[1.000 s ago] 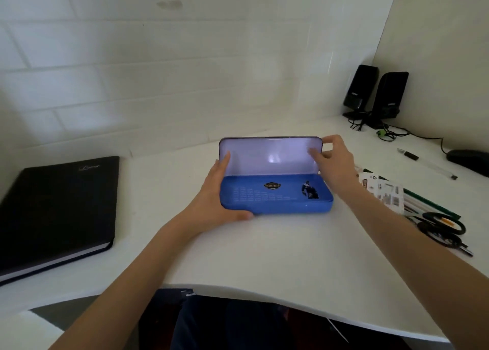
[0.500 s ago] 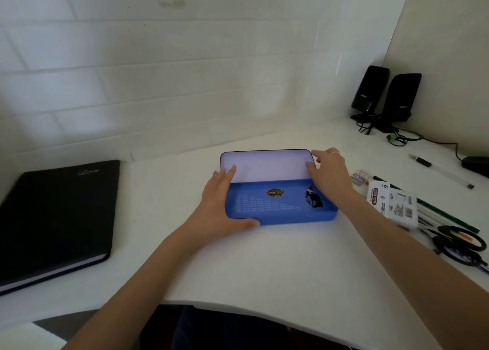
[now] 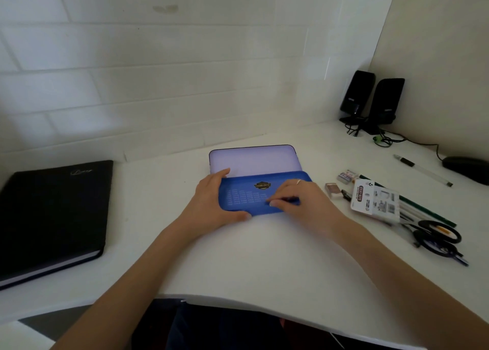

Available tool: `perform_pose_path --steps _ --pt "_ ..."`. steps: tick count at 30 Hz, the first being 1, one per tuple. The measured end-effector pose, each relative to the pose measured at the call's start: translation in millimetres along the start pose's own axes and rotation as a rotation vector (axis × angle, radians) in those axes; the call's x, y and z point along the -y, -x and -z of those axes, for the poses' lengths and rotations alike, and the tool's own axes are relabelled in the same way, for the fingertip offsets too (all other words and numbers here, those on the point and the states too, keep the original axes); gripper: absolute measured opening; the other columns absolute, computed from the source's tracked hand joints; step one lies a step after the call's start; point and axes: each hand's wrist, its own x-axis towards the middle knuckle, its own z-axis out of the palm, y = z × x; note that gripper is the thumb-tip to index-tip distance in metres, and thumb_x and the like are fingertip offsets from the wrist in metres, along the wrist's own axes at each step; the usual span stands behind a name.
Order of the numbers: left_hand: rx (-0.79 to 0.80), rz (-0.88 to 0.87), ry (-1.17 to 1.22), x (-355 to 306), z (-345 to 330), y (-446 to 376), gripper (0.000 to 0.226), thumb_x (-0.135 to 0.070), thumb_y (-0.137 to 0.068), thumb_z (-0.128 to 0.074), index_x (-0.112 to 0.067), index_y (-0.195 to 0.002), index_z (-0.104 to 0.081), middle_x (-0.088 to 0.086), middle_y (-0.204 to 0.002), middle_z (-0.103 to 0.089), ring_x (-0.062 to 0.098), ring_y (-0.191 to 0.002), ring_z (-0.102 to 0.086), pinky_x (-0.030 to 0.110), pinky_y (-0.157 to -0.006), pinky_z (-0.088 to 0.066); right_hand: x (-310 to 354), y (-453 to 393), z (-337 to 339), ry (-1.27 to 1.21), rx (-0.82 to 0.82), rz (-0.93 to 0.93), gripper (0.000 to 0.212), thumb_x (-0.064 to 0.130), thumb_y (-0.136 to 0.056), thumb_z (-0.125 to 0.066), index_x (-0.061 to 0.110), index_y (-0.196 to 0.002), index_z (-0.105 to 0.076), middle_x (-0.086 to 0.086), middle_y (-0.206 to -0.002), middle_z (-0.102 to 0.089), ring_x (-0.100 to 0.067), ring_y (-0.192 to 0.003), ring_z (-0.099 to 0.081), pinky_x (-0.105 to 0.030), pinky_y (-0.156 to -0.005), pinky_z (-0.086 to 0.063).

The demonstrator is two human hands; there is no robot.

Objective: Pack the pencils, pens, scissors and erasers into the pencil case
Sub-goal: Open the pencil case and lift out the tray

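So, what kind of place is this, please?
Probably a home or office desk in a corner: a white desk against a tiled wall, two small black speakers, a black notebook, and stationery beside an open blue pencil case.

One head-worn camera looks forward and down from close above the desk point(image 3: 264, 257); the wall corner lies beyond the desk, speakers point(image 3: 370, 98) at the desk's far right.

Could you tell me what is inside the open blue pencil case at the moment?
The pencil case tray shows a gold logo and printed rows. The right hand reaches in, fingertips on something small and dark, mostly covered, so I cannot identify it.
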Motion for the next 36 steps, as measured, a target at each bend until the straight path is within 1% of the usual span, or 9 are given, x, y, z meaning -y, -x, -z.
perform_pose_path --steps 5,8,15,20,22,25,30,32,36 --pt "-0.005 -0.005 0.007 -0.6 -0.3 -0.8 0.118 -0.065 -0.038 -0.071 -0.032 -0.141 -0.024 -0.004 -0.141 -0.033 0.013 -0.132 -0.028 0.027 -0.106 -0.028 4.2 -0.3 -3.3 -0.030 0.018 -0.038 0.010 0.011 -0.080 -0.069 0.011 -0.089 -0.074 0.008 -0.083 -0.062 0.004 -0.076 -0.055 -0.003 -0.076 -0.039" --pt "-0.003 -0.022 -0.004 1.1 -0.9 -1.6 0.111 -0.056 -0.046 -0.077 -0.032 -0.141 -0.024 -0.004 -0.141 -0.033 0.012 -0.131 -0.028 0.025 -0.104 -0.026 6.8 -0.9 -4.7 -0.043 0.008 -0.049 0.006 0.007 -0.080 -0.068 0.009 -0.084 -0.071 0.004 -0.084 -0.062 0.001 -0.073 -0.055 -0.003 -0.075 -0.041" --pt "-0.009 -0.023 -0.003 2.8 -1.2 -2.9 0.112 -0.054 -0.047 -0.078 -0.032 -0.142 -0.023 -0.004 -0.143 -0.032 0.013 -0.132 -0.028 0.028 -0.106 -0.028 8.7 -2.4 -4.1 -0.027 0.029 -0.076 0.004 0.009 -0.080 -0.068 0.012 -0.083 -0.069 0.004 -0.084 -0.062 0.001 -0.072 -0.053 -0.002 -0.072 -0.039" --pt "-0.015 -0.032 -0.003 4.7 -1.3 -4.0 0.108 -0.043 -0.055 -0.085 -0.030 -0.143 -0.023 -0.003 -0.142 -0.032 0.014 -0.131 -0.028 0.028 -0.106 -0.028 9.6 -6.7 -2.6 -0.026 0.047 -0.108 0.002 0.013 -0.079 -0.069 0.015 -0.080 -0.069 0.007 -0.080 -0.063 0.001 -0.072 -0.053 -0.001 -0.067 -0.039" --pt "-0.015 -0.032 0.000 4.8 -1.3 -3.9 0.110 -0.045 -0.053 -0.085 -0.030 -0.143 -0.022 -0.003 -0.141 -0.033 0.013 -0.130 -0.029 0.027 -0.105 -0.028 11.2 -8.7 -0.9 -0.036 0.066 -0.117 0.002 0.012 -0.078 -0.070 0.014 -0.079 -0.069 0.007 -0.077 -0.064 0.000 -0.070 -0.054 -0.002 -0.065 -0.041" --pt "-0.019 -0.024 0.005 4.3 -1.1 -3.8 0.116 -0.055 -0.045 -0.079 -0.031 -0.142 -0.021 -0.004 -0.140 -0.034 0.013 -0.129 -0.031 0.026 -0.104 -0.028 14.0 -10.8 1.7 -0.050 0.083 -0.115 0.003 0.010 -0.077 -0.072 0.011 -0.077 -0.070 0.005 -0.075 -0.065 -0.001 -0.065 -0.054 -0.003 -0.062 -0.042" --pt "-0.031 -0.023 -0.003 4.4 0.0 -5.5 0.115 -0.052 -0.046 -0.079 -0.030 -0.143 -0.021 -0.004 -0.138 -0.037 0.014 -0.128 -0.033 0.028 -0.106 -0.029 15.3 -15.8 3.8 -0.066 0.104 -0.142 0.012 0.011 -0.074 -0.074 0.019 -0.070 -0.066 0.009 -0.068 -0.064 0.001 -0.056 -0.054 -0.007 -0.055 -0.042" --pt "-0.033 -0.021 -0.024 3.4 1.6 -7.3 0.115 -0.051 -0.047 -0.081 -0.030 -0.143 -0.021 -0.005 -0.138 -0.038 0.014 -0.128 -0.035 0.032 -0.107 -0.031 14.8 -19.1 3.6 -0.069 0.107 -0.145 0.012 0.010 -0.074 -0.074 0.019 -0.070 -0.066 0.008 -0.069 -0.065 0.004 -0.052 -0.053 -0.006 -0.054 -0.042" --pt "-0.029 -0.007 -0.092 2.6 4.6 -10.5 0.117 -0.062 -0.042 -0.074 -0.034 -0.142 -0.021 -0.007 -0.139 -0.040 0.014 -0.128 -0.037 0.040 -0.109 -0.031 14.8 -24.3 2.6 -0.041 0.123 -0.138 0.008 0.009 -0.074 -0.074 0.014 -0.074 -0.067 0.002 -0.074 -0.066 -0.001 -0.058 -0.053 -0.009 -0.056 -0.043"
